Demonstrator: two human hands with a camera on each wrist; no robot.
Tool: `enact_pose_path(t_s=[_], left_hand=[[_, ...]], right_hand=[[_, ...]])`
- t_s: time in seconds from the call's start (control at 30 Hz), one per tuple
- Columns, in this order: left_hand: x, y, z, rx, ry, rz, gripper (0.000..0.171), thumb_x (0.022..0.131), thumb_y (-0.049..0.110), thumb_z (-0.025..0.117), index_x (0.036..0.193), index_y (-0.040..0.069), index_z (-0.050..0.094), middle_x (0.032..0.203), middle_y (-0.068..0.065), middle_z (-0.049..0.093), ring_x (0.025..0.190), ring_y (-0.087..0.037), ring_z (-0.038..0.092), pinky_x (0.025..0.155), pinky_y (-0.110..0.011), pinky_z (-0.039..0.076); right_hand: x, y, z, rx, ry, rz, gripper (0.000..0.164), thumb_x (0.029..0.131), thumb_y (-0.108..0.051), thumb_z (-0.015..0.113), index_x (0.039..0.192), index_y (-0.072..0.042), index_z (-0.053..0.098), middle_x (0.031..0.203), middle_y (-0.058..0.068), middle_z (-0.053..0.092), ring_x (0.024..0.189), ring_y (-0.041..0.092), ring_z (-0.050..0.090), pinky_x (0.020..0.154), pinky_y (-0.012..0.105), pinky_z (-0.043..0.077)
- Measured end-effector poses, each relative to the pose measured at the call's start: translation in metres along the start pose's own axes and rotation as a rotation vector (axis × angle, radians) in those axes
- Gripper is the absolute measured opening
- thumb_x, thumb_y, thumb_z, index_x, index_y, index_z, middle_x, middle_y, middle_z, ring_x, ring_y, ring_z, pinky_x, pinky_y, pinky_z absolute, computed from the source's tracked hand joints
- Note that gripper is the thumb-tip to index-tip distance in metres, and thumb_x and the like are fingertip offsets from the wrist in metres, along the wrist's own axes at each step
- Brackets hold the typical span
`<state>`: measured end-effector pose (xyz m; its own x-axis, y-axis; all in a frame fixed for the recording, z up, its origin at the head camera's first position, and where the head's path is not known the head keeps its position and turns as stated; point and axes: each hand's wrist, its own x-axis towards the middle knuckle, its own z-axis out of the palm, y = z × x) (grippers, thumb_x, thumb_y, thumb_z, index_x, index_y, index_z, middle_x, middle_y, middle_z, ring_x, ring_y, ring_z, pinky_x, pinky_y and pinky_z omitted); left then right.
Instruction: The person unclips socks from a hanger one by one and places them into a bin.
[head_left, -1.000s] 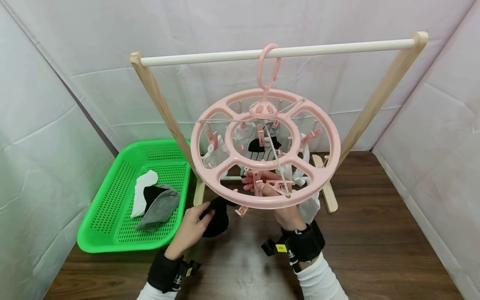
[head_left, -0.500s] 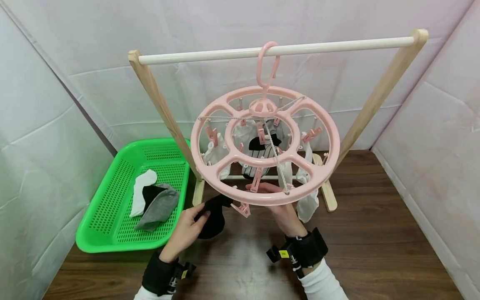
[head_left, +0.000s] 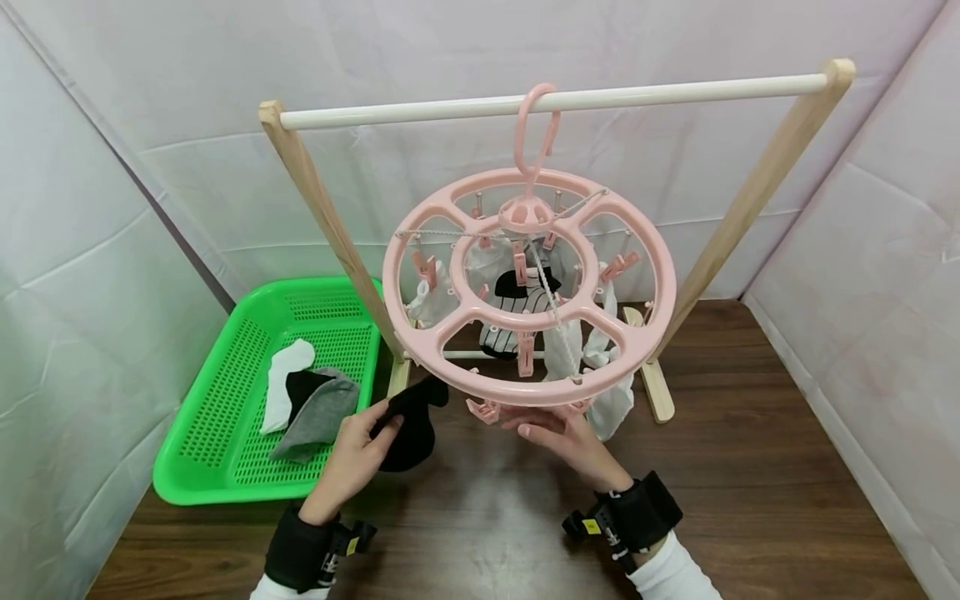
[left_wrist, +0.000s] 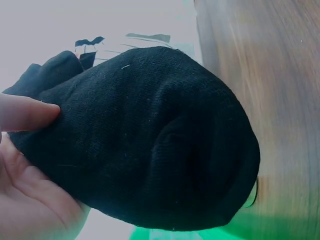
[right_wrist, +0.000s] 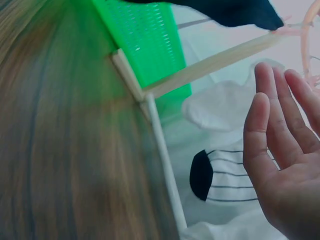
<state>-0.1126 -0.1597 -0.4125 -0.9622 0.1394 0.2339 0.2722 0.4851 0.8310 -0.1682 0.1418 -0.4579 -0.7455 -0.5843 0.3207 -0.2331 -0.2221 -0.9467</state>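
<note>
In the head view my left hand [head_left: 348, 458] pinches a black sock [head_left: 411, 433] left of the pink round clip hanger [head_left: 510, 390]. The left wrist view shows the sock [left_wrist: 145, 140] bulging wide, with the thumb on its narrower part. My right hand [head_left: 577, 450] is under the hanger's front rim, fingers extended, close to the pink clothespins [head_left: 483, 410]. Seen from the right wrist, that hand [right_wrist: 285, 135] holds nothing. Inside the ring hang white socks [head_left: 562, 346] and a striped black-and-white sock [head_left: 534, 302].
A green basket [head_left: 240, 493] stands at left, holding a white sock [head_left: 281, 387] and a grey sock [head_left: 326, 417] with a black part. The hanger hooks over a white bar [head_left: 420, 112] between wooden posts [head_left: 757, 187]. Pale curtains surround the dark wooden surface [head_left: 780, 467].
The right hand has come out from inside the ring to below its front rim, letting go of a clothespin. The left hand has shifted slightly left with the black sock.
</note>
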Motion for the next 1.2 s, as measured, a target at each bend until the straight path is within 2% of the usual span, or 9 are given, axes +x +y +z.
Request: enact_pose_path(t_s=[0.1, 0.23, 0.4, 0.57, 0.7, 0.83, 1.0, 1.2], left_hand=[[0.0, 0.0, -0.006, 0.011, 0.022, 0.015, 0.024, 0.098, -0.002, 0.05, 0.118, -0.003, 0.064, 0.057, 0.003, 0.036, 0.041, -0.004, 0.025, 0.046, -0.023, 0.026], [0.0, 0.001, -0.013, 0.039, 0.064, 0.062, 0.019, 0.099, -0.003, 0.049, 0.11, -0.001, 0.065, 0.057, 0.005, 0.033, 0.042, -0.004, 0.025, 0.046, -0.023, 0.025], [0.0, 0.001, -0.021, 0.083, 0.103, 0.117, 0.016, 0.099, -0.003, 0.048, 0.099, 0.002, 0.063, 0.058, 0.008, 0.032, 0.044, -0.002, 0.025, 0.045, -0.02, 0.023], [-0.001, 0.001, -0.031, 0.156, 0.136, 0.154, 0.016, 0.098, -0.005, 0.049, 0.098, 0.004, 0.063, 0.061, 0.008, 0.031, 0.047, -0.002, 0.026, 0.045, -0.022, 0.025], [-0.002, 0.0, -0.043, 0.205, 0.155, 0.177, 0.016, 0.097, -0.006, 0.049, 0.097, 0.005, 0.062, 0.061, 0.009, 0.03, 0.047, -0.003, 0.025, 0.045, -0.023, 0.026], [-0.001, -0.001, -0.054, 0.214, 0.153, 0.185, 0.016, 0.098, -0.005, 0.048, 0.1, 0.004, 0.061, 0.06, 0.008, 0.029, 0.044, -0.003, 0.024, 0.043, -0.023, 0.025], [-0.003, -0.007, -0.069, 0.239, 0.143, 0.138, 0.017, 0.101, -0.002, 0.046, 0.107, 0.003, 0.06, 0.059, 0.005, 0.028, 0.045, -0.003, 0.02, 0.042, -0.024, 0.023], [-0.004, -0.017, -0.084, 0.257, 0.153, 0.082, 0.016, 0.1, -0.002, 0.046, 0.107, 0.0, 0.06, 0.06, 0.002, 0.03, 0.044, -0.003, 0.021, 0.041, -0.024, 0.024]], right_hand=[[-0.002, 0.002, -0.004, -0.05, -0.055, -0.001, 0.036, 0.096, 0.001, 0.056, 0.132, 0.006, 0.052, 0.121, 0.03, 0.057, 0.111, 0.031, 0.059, 0.094, 0.037, 0.048], [-0.008, 0.004, -0.008, -0.096, -0.11, -0.01, 0.036, 0.096, 0.003, 0.055, 0.132, 0.007, 0.051, 0.126, 0.026, 0.055, 0.113, 0.034, 0.057, 0.092, 0.038, 0.049], [-0.017, 0.007, -0.015, -0.211, -0.152, -0.035, 0.037, 0.095, 0.004, 0.058, 0.131, 0.006, 0.052, 0.124, 0.027, 0.055, 0.111, 0.035, 0.057, 0.09, 0.039, 0.049], [-0.024, 0.009, -0.023, -0.298, -0.186, -0.002, 0.035, 0.094, -0.001, 0.062, 0.128, 0.001, 0.056, 0.122, 0.025, 0.057, 0.106, 0.034, 0.06, 0.09, 0.038, 0.049], [-0.03, 0.007, -0.027, -0.322, -0.214, 0.034, 0.034, 0.094, -0.005, 0.063, 0.127, 0.0, 0.057, 0.124, 0.021, 0.057, 0.107, 0.035, 0.06, 0.091, 0.04, 0.049], [-0.04, 0.004, -0.033, -0.326, -0.237, 0.062, 0.033, 0.094, -0.003, 0.062, 0.126, 0.003, 0.056, 0.123, 0.022, 0.057, 0.11, 0.033, 0.058, 0.093, 0.042, 0.048], [-0.053, -0.002, -0.041, -0.356, -0.258, 0.076, 0.034, 0.093, 0.001, 0.062, 0.126, 0.005, 0.055, 0.122, 0.023, 0.057, 0.109, 0.032, 0.059, 0.091, 0.04, 0.049], [-0.069, -0.007, -0.053, -0.418, -0.246, 0.108, 0.034, 0.093, -0.003, 0.063, 0.127, -0.002, 0.057, 0.125, 0.012, 0.058, 0.108, 0.028, 0.06, 0.091, 0.036, 0.049]])
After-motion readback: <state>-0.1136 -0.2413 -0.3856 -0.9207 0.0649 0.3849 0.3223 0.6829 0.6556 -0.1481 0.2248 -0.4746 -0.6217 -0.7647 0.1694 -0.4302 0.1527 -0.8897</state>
